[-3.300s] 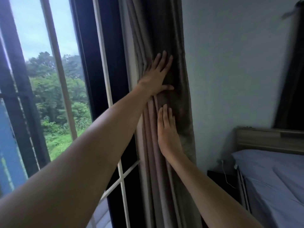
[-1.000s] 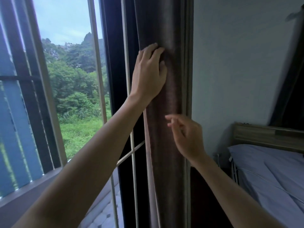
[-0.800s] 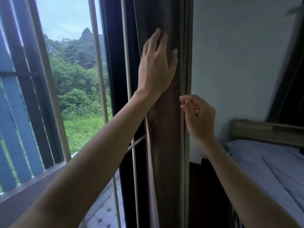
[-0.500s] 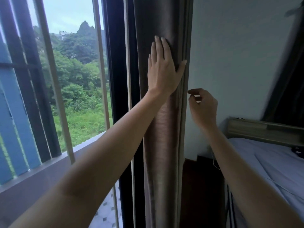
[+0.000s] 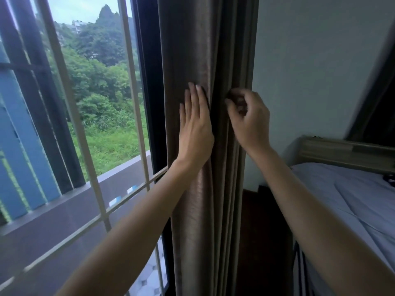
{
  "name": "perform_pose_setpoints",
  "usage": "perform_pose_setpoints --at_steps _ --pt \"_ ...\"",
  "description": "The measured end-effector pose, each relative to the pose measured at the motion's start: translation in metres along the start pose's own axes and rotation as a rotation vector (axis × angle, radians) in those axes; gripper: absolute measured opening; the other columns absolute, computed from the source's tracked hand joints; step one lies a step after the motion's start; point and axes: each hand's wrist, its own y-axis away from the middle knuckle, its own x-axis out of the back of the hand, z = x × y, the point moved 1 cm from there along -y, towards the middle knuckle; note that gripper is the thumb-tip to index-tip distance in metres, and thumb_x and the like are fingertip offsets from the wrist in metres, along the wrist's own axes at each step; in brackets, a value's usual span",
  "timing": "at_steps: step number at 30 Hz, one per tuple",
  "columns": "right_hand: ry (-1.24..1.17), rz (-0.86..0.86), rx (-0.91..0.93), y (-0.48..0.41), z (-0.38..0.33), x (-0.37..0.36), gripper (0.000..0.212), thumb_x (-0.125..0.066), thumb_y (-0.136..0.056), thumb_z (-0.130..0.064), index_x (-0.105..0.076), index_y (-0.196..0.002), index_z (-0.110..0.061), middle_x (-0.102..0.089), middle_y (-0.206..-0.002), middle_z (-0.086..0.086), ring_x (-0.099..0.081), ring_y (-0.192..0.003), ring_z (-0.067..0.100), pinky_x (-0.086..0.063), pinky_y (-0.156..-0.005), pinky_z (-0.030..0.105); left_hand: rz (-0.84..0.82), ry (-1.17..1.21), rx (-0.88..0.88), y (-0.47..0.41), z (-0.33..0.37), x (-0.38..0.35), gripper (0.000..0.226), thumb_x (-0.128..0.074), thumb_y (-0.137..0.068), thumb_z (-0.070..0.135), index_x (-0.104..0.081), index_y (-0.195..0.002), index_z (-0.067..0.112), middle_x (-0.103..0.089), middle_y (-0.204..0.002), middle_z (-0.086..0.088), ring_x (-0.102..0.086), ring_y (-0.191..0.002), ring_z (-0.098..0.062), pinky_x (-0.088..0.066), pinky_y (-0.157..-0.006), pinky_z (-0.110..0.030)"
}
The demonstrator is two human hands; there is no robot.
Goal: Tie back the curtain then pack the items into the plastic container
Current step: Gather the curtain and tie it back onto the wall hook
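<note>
The brown curtain [image 5: 201, 50] hangs gathered into a narrow column of folds between the window and the wall. My left hand [image 5: 195, 129] lies flat against its front, fingers straight and pointing up, holding nothing. My right hand [image 5: 249, 122] is curled at the curtain's right edge, with fingertips and thumb pinched on the outer folds. No tie-back shows in either hand. The plastic container and the items are out of view.
A window with pale bars [image 5: 132, 82] fills the left side, with trees outside. A plain wall [image 5: 310, 60] stands right of the curtain. A bed with grey bedding [image 5: 352, 195] and a wooden headboard [image 5: 342, 149] sits at the right.
My left hand slid down the curtain's front and stayed flat. My right hand moved left from beside the wall onto the curtain's right edge and pinched the folds.
</note>
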Motion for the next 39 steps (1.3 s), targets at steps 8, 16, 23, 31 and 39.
perform_pose_setpoints --at_steps 8,16,23,31,39 --pt "0.007 -0.188 -0.022 0.033 0.004 -0.028 0.065 -0.067 -0.088 -0.016 -0.036 -0.145 -0.011 -0.049 -0.142 0.006 -0.049 -0.129 0.015 -0.045 -0.105 0.028 -0.076 -0.062 0.044 0.013 -0.036 0.005 0.098 -0.032 -0.065 -0.025 0.008 -0.150 0.005 0.010 -0.160 -0.014 0.010 -0.147 -0.026 -0.001 -0.121 -0.040" --pt "-0.018 -0.387 -0.141 0.116 0.021 -0.039 0.090 -0.060 -0.090 -0.002 -0.001 -0.155 -0.023 -0.025 -0.159 0.000 -0.029 -0.126 -0.011 -0.026 -0.097 -0.003 -0.225 -0.154 -0.024 0.059 -0.062 -0.016 0.100 -0.037 -0.068 -0.020 0.012 -0.150 0.009 0.012 -0.160 -0.009 0.008 -0.148 -0.025 -0.005 -0.121 -0.039" --pt "0.124 -0.529 -0.226 0.178 0.038 -0.047 0.089 -0.054 -0.094 -0.011 0.009 -0.153 -0.032 -0.052 -0.129 0.013 -0.054 -0.107 0.024 -0.049 -0.092 0.038 -0.268 -0.128 -0.014 0.057 -0.069 -0.022 0.102 -0.035 -0.067 -0.023 0.013 -0.150 0.012 0.012 -0.161 -0.005 0.011 -0.148 -0.023 -0.003 -0.122 -0.039" --pt "0.255 -0.642 -0.184 0.230 0.054 -0.056 0.095 -0.054 -0.093 -0.009 0.017 -0.151 -0.035 -0.051 -0.114 0.006 -0.049 -0.100 0.018 -0.051 -0.090 0.033 -0.261 -0.094 -0.022 0.055 -0.075 -0.029 0.103 -0.033 -0.066 -0.024 0.011 -0.151 0.013 0.011 -0.161 -0.004 0.012 -0.147 -0.022 -0.005 -0.122 -0.043" --pt "0.291 -0.667 -0.179 0.256 0.042 -0.060 0.092 -0.054 -0.091 -0.005 0.009 -0.153 -0.032 -0.048 -0.105 0.003 -0.047 -0.093 0.016 -0.050 -0.074 0.024 -0.221 -0.012 -0.008 0.057 -0.072 -0.034 0.099 -0.032 -0.067 -0.023 0.011 -0.150 0.010 0.008 -0.161 -0.007 0.014 -0.145 -0.016 -0.001 -0.122 -0.041"
